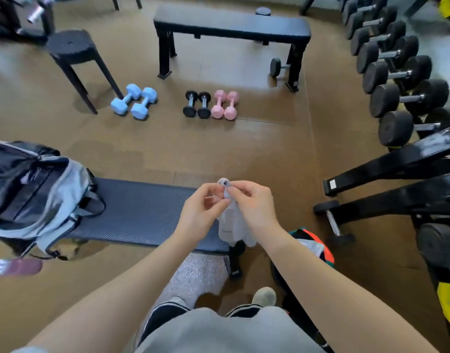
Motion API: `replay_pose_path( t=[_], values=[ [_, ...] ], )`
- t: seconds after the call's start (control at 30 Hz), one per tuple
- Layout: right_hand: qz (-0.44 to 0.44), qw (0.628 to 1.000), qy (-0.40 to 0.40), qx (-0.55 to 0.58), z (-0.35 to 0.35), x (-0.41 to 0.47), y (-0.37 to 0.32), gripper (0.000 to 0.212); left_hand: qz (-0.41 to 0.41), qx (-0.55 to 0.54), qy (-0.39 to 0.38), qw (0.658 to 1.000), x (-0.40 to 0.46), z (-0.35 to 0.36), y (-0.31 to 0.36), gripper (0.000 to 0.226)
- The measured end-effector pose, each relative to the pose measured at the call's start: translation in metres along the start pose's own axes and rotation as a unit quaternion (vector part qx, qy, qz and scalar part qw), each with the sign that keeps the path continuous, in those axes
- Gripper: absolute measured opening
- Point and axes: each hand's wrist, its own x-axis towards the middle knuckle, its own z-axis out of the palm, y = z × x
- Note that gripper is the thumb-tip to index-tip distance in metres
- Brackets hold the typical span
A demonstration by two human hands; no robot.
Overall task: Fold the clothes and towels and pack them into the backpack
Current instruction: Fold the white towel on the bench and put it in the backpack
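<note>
A small pale grey-white cloth [230, 225] hangs in the air over the right end of a dark padded bench [142, 212]. My left hand [201, 212] and my right hand [254, 205] both pinch its top edge, close together. A grey and black backpack [38, 194] lies open on the left end of the bench. A grey towel [198, 273] lies on the floor under my arms. More clothing, orange, green and white [318, 248], sits in a dark bag at my right.
Blue [134, 103], black [197, 104] and pink dumbbells [225, 105] lie on the brown floor ahead. Beyond them stand a black bench [231, 26] and a black stool [71, 44]. A dumbbell rack [397, 72] fills the right side. A pinkish bottle [20, 267] lies at the left.
</note>
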Motion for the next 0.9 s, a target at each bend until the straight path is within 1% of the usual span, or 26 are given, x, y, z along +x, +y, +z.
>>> replay_pose_path(
  t=[0.17, 0.23, 0.3, 0.4, 0.5, 0.6, 0.7, 0.8, 0.9],
  values=[
    [0.016, 0.995, -0.084, 0.046, 0.058, -0.014, -0.011, 0.023, -0.009, -0.027, 0.064, 0.998, -0.005, -0.054, -0.012, 0.006],
    [0.009, 0.993, -0.105, 0.057, 0.075, -0.02, -0.01, 0.028, -0.017, -0.035, 0.064, 0.997, -0.007, -0.074, -0.018, 0.008],
    [-0.005, 0.992, -0.112, 0.057, 0.091, -0.025, -0.008, 0.034, -0.028, -0.017, 0.076, 0.997, -0.009, -0.089, -0.024, 0.012],
    [0.008, 0.992, -0.113, 0.063, 0.112, -0.029, -0.007, 0.032, -0.041, -0.013, 0.117, 0.992, -0.012, -0.103, -0.023, 0.011],
    [0.019, 0.993, -0.101, 0.054, 0.121, -0.027, -0.005, 0.023, -0.037, -0.028, 0.103, 0.994, -0.016, -0.115, -0.016, 0.014],
    [-0.015, 0.994, -0.105, 0.011, 0.116, -0.02, -0.005, 0.018, -0.023, -0.018, 0.075, 0.997, -0.018, -0.119, -0.012, 0.012],
    [-0.05, 0.992, -0.101, -0.05, 0.109, -0.015, -0.006, 0.014, -0.021, 0.009, 0.094, 0.995, -0.015, -0.112, -0.01, 0.014],
    [-0.061, 0.984, -0.106, -0.126, 0.101, -0.01, -0.002, 0.021, -0.017, 0.012, 0.123, 0.992, -0.012, -0.104, -0.011, 0.016],
    [-0.104, 0.965, -0.087, -0.223, 0.089, -0.001, 0.007, 0.016, 0.004, 0.051, 0.115, 0.992, -0.015, -0.103, -0.016, 0.023]
  ],
)
